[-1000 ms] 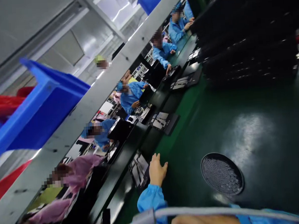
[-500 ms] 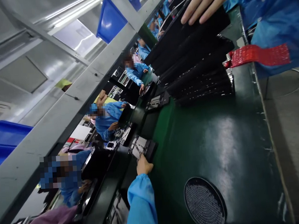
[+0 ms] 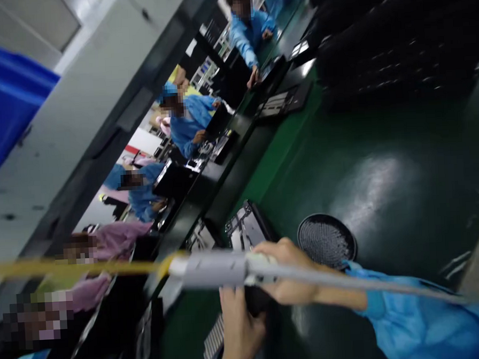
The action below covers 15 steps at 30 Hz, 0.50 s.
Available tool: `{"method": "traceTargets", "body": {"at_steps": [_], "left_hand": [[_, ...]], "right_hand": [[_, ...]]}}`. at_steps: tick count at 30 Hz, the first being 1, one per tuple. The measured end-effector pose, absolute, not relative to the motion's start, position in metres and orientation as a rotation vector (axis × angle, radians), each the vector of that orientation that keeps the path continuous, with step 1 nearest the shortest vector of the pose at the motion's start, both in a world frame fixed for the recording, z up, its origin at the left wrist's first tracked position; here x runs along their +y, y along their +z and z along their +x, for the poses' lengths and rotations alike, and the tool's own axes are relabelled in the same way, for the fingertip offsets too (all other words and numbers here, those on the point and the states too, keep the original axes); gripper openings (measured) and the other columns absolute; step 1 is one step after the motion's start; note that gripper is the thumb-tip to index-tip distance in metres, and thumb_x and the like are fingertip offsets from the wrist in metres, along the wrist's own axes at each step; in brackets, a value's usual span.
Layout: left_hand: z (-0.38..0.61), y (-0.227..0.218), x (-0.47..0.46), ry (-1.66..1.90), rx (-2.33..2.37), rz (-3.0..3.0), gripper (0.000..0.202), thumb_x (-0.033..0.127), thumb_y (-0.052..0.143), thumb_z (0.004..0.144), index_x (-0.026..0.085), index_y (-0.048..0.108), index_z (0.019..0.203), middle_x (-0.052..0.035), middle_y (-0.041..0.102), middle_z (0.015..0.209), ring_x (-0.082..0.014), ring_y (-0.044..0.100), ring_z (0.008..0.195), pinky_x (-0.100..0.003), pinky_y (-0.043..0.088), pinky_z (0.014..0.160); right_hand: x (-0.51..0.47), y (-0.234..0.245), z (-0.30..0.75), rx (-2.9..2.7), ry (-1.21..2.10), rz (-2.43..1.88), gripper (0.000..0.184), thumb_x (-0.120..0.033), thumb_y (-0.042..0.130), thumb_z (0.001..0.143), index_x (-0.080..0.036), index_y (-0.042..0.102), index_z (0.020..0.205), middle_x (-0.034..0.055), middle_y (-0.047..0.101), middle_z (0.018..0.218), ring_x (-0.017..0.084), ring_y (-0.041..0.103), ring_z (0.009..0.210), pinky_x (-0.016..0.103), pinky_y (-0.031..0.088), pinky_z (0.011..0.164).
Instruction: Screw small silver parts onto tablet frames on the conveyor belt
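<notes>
My left hand is low in the middle of the view, its fingers wrapped around a black tray with a ribbed part. Just above it, my right hand, in a blue sleeve, is closed on a grey tool whose cable runs blurred across the view. A round black dish of small screws lies on the green table, touching my right wrist from behind. Another black tray with a device rests at the table's left edge, just beyond my hands.
A dark conveyor belt runs along the table's left side with more trays. Co-workers in blue coats and a pink coat sit along it. A tall stack of black trays fills the far right.
My left hand has drawn back from the belt towards me and now grips a black tray. My right hand with the grey tool has come into view. The camera has swung and tilted.
</notes>
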<state>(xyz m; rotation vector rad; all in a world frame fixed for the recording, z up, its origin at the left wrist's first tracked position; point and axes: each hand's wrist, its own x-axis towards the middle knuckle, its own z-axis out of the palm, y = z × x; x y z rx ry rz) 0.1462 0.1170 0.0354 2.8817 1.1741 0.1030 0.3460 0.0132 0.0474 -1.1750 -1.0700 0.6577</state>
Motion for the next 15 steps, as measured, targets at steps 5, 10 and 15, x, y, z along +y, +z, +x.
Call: {"method": "traceTargets", "body": {"at_steps": [5, 10, 15], "left_hand": [[0.091, 0.016, 0.030, 0.127, 1.036, 2.804, 0.070, 0.011, 0.060, 0.045, 0.025, 0.058, 0.114, -0.0131, 0.043, 0.139, -0.0413, 0.019, 0.141, -0.061, 0.022, 0.112], [0.073, -0.005, -0.007, 0.101, 1.036, 2.695, 0.038, 0.016, 0.067, 0.050, 0.029, 0.063, 0.086, -0.0092, 0.057, 0.122, -0.0381, 0.038, 0.133, -0.061, 0.027, 0.110], [0.079, -0.019, -0.026, 0.323, 0.819, 2.708, 0.026, 0.028, 0.075, 0.059, 0.025, 0.059, 0.079, -0.0115, 0.060, 0.118, -0.0399, 0.041, 0.131, -0.067, 0.021, 0.109]], "right_hand": [[0.009, 0.052, 0.363, -0.965, 0.754, -1.059, 0.017, -0.028, 0.069, 0.068, -0.016, 0.056, 0.067, -0.0040, 0.053, 0.057, 0.010, 0.050, 0.052, 0.022, 0.042, 0.050], [0.002, 0.045, 0.369, -1.040, 0.910, -1.047, 0.023, -0.030, 0.074, 0.068, -0.012, 0.064, 0.077, 0.0025, 0.066, 0.073, 0.016, 0.064, 0.071, 0.032, 0.054, 0.070], [-0.006, 0.044, 0.377, -1.109, 0.986, -1.090, 0.039, -0.026, 0.080, 0.063, -0.012, 0.068, 0.098, 0.0083, 0.072, 0.096, 0.025, 0.068, 0.094, 0.040, 0.053, 0.087]]}}
